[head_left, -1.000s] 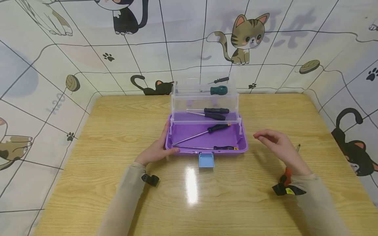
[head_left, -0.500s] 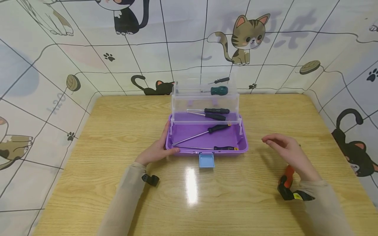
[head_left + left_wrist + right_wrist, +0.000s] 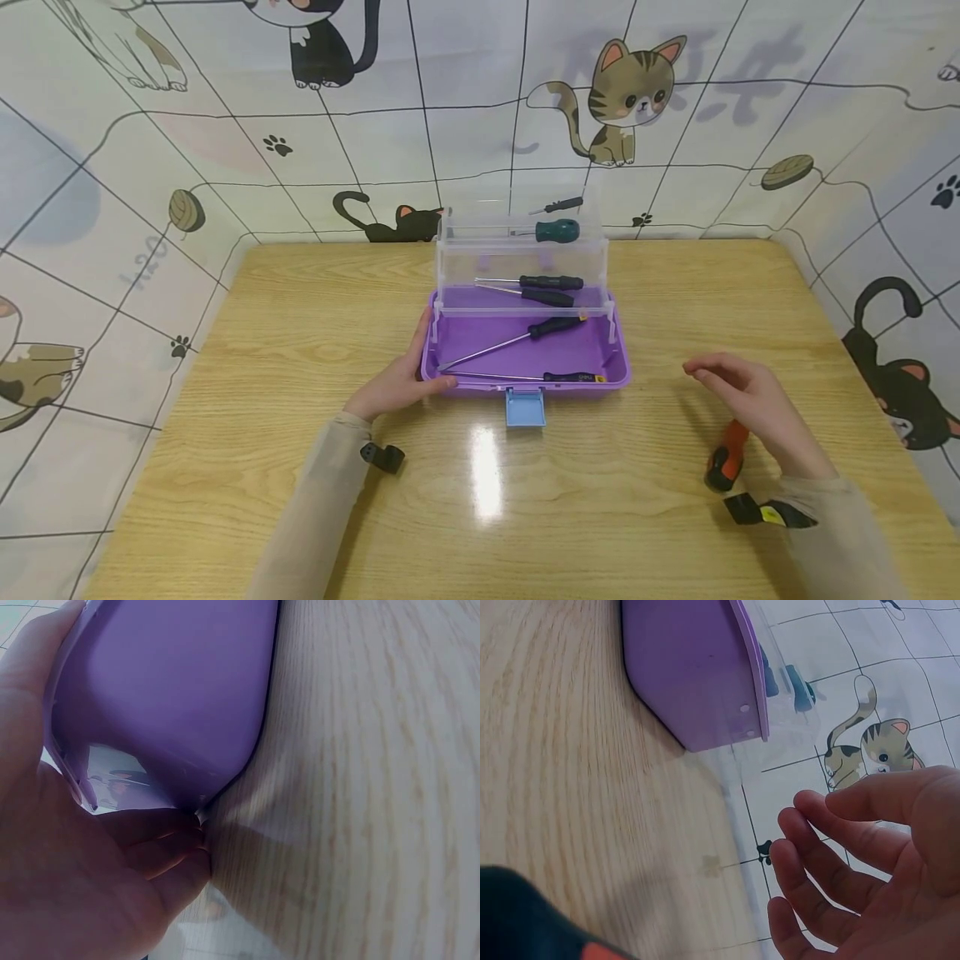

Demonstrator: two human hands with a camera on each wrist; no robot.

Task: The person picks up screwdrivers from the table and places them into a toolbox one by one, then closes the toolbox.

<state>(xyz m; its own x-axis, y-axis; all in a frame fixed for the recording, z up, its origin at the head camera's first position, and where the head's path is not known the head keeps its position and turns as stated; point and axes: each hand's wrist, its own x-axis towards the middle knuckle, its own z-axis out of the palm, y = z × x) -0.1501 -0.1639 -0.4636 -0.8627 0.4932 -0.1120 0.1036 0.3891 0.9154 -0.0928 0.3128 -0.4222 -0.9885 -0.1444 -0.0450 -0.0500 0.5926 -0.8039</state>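
A purple toolbox (image 3: pixel 487 337) stands open on the wooden table, its clear tiered trays (image 3: pixel 517 312) raised at the back. My left hand (image 3: pixel 393 383) holds its front left corner, thumb at the front rim and fingers along the side wall. Two long screwdrivers lie in the base: one black screwdriver (image 3: pixel 555 327) slants, and another black screwdriver (image 3: pixel 573 377) runs along the front. My right hand (image 3: pixel 738 396) hovers right of the box with fingers loosely bent, holding nothing. Under it lies a red and black screwdriver (image 3: pixel 726 458), its shaft hidden by the hand.
Two black-handled screwdrivers (image 3: pixel 551 282) lie in the lower tray. Above them are a green stubby screwdriver (image 3: pixel 557 231) and a small black screwdriver (image 3: pixel 562 204). A blue latch (image 3: pixel 525 408) hangs at the box front. A cat-patterned backdrop (image 3: pixel 480 142) borders the table.
My right hand has drawn away from the box, rightward and slightly nearer to me, uncovering more of the red and black handle. The left hand and toolbox have stayed put.
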